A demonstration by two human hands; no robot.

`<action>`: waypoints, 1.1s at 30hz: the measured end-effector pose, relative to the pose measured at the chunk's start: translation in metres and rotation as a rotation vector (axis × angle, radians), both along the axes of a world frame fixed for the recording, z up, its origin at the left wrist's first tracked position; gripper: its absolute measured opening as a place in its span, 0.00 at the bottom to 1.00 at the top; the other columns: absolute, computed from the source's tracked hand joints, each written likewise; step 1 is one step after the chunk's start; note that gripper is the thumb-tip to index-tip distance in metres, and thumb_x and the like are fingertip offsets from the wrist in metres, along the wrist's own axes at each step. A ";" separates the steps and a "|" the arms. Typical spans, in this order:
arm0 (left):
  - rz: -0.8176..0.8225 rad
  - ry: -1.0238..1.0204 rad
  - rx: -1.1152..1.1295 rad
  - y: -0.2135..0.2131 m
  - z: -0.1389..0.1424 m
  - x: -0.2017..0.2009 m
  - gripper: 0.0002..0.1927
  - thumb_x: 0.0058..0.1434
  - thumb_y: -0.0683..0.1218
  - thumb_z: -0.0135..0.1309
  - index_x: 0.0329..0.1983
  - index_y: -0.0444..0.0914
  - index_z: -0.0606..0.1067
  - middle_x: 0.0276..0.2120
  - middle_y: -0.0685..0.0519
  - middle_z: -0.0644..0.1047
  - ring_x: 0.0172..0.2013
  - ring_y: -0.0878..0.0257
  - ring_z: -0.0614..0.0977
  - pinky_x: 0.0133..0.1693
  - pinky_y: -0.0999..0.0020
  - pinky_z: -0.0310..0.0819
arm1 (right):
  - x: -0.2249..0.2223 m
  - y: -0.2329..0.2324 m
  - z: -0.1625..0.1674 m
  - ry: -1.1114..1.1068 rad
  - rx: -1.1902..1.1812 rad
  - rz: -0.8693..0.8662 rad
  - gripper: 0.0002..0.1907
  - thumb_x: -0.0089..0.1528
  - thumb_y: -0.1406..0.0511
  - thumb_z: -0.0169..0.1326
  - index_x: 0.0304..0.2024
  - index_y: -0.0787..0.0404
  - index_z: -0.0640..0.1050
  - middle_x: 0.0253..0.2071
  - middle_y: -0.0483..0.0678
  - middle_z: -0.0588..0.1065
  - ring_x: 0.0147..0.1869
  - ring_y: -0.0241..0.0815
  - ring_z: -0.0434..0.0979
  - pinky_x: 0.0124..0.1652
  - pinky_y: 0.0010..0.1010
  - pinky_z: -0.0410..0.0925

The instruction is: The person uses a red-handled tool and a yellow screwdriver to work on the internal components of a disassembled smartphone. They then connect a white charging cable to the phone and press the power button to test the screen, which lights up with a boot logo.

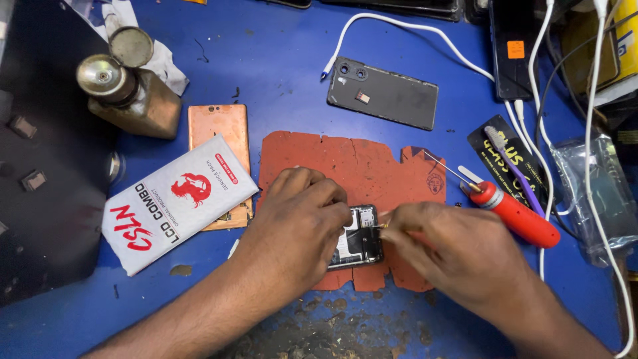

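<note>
Pinning the opened phone (359, 239) on the red mat (372, 163), my left hand (299, 219) is pressing down, fingers together over it. My right hand (442, 246) is pinching a thin metal tool (380, 227). I'm judging the innards fragile; gripping by the edges seems safest.

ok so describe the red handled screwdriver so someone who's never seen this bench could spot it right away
Start at the blue worktop and find the torn reddish-brown mat in its middle, where both hands work on an opened phone. Just past the mat's right edge lies the screwdriver, pointing up-left beside the white cables. Its fat, bright red handle sets it apart from the slim purple tool next to it.
</note>
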State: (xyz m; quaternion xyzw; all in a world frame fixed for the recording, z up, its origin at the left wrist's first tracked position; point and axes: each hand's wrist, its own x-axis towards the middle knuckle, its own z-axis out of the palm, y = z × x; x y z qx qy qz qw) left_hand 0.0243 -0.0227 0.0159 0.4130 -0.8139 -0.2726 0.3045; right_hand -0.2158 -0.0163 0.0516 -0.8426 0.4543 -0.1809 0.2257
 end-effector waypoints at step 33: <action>0.031 0.031 -0.027 -0.003 -0.004 -0.001 0.06 0.50 0.37 0.59 0.32 0.36 0.78 0.38 0.49 0.77 0.47 0.48 0.74 0.51 0.52 0.67 | 0.005 -0.004 0.000 -0.015 -0.009 -0.014 0.14 0.58 0.66 0.64 0.43 0.63 0.74 0.36 0.47 0.82 0.35 0.45 0.85 0.32 0.32 0.76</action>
